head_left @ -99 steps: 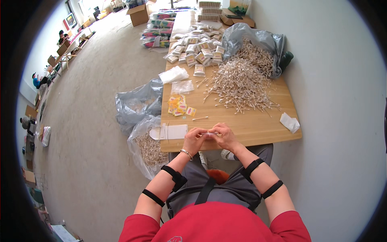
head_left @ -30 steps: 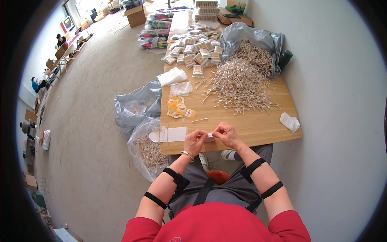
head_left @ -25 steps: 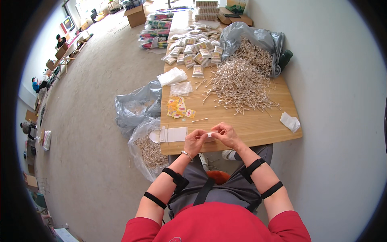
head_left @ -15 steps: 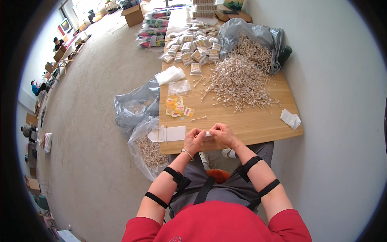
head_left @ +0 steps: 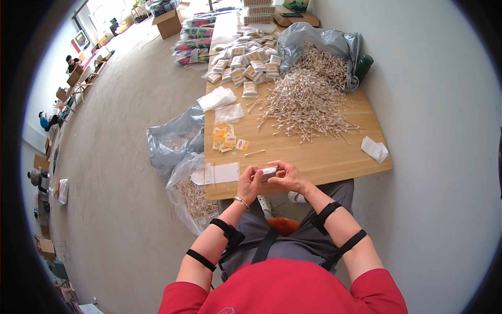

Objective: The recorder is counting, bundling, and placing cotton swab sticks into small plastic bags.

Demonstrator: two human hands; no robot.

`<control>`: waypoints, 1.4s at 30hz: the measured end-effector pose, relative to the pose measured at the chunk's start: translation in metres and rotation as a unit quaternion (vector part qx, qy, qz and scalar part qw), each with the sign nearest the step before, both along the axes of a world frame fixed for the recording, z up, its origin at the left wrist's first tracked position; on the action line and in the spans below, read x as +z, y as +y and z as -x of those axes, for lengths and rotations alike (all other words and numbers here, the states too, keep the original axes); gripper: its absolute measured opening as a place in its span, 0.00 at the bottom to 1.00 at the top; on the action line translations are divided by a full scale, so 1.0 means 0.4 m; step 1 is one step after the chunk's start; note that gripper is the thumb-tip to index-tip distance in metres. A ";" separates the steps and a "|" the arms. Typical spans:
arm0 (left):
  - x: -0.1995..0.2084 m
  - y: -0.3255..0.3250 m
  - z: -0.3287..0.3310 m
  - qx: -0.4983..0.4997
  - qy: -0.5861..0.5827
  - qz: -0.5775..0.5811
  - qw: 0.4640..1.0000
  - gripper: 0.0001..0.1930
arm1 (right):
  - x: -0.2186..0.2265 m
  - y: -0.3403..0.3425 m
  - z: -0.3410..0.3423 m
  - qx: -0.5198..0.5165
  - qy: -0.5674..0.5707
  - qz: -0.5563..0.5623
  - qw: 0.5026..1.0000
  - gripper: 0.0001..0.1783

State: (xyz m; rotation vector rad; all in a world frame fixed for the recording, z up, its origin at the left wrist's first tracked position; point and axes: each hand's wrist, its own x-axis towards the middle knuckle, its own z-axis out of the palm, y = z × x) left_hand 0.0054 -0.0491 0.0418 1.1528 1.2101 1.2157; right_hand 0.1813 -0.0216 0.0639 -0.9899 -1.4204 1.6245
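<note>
My left hand (head_left: 249,183) and my right hand (head_left: 285,177) meet over the near edge of a wooden table (head_left: 334,159). Both pinch a small clear plastic packet (head_left: 269,171) between the fingertips. A single cotton swab (head_left: 254,153) lies just beyond the hands. A large heap of cotton swabs (head_left: 306,102) covers the middle of the table. Small yellow labels (head_left: 226,139) lie to the left of it. A white card (head_left: 221,172) rests at the table's near left corner, next to my left hand.
Filled packets (head_left: 246,63) pile up at the far end, beside a grey bag of swabs (head_left: 327,49). Clear bags (head_left: 225,104) lie near the left edge. Plastic sacks (head_left: 180,157) stand on the floor left of the table. A folded white cloth (head_left: 375,149) lies right. People sit far left.
My hands stay together at the table's near edge, fingers shifting slightly on the small packet. Nothing on the table has moved.
</note>
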 end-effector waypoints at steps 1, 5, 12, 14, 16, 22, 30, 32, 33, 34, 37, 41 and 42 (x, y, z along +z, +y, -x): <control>0.008 -0.002 -0.011 -0.003 -0.001 -0.001 1.000 0.06 | -0.014 0.001 -0.007 -0.003 -0.001 -0.001 1.000 0.10; 0.002 -0.010 0.000 -0.019 0.050 -0.070 0.996 0.10 | -0.038 0.008 -0.004 0.002 -0.005 0.004 1.000 0.11; 0.011 -0.007 -0.008 -0.032 0.055 -0.040 0.997 0.12 | -0.045 0.025 -0.016 0.021 -0.065 -0.007 0.998 0.12; 0.020 -0.011 -0.005 -0.027 0.034 -0.044 0.998 0.11 | -0.019 0.010 -0.014 0.012 -0.093 -0.032 0.995 0.13; 0.018 -0.007 -0.001 -0.025 0.013 -0.051 0.998 0.10 | -0.003 0.008 -0.015 0.001 -0.123 -0.062 0.991 0.13; 0.043 0.001 -0.001 -0.053 0.012 -0.020 0.998 0.08 | -0.002 0.018 -0.022 0.017 -0.027 0.017 0.999 0.11; 0.011 0.022 -0.002 -0.006 -0.009 0.044 0.999 0.07 | -0.001 0.027 0.002 -0.029 -0.064 0.048 0.996 0.08; 0.006 0.025 -0.001 -0.021 -0.063 0.063 0.996 0.05 | -0.011 0.030 -0.004 -0.031 -0.064 0.047 0.996 0.08; 0.008 0.027 0.000 -0.035 -0.115 0.080 0.989 0.03 | -0.012 0.034 -0.006 -0.032 -0.064 0.043 0.996 0.08; 0.009 0.026 0.001 -0.034 -0.115 0.080 0.990 0.03 | -0.013 0.032 -0.010 -0.032 -0.064 0.043 0.997 0.08; 0.014 0.021 0.004 -0.058 -0.137 0.109 0.983 0.02 | -0.013 0.021 -0.017 -0.018 -0.050 0.042 0.998 0.07; 0.025 0.016 -0.006 -0.052 -0.096 0.070 0.992 0.04 | -0.007 0.008 -0.005 -0.043 -0.042 -0.012 0.998 0.08; 0.025 0.014 -0.009 -0.043 -0.065 0.043 0.996 0.05 | -0.001 0.004 -0.002 -0.060 -0.052 -0.045 0.996 0.08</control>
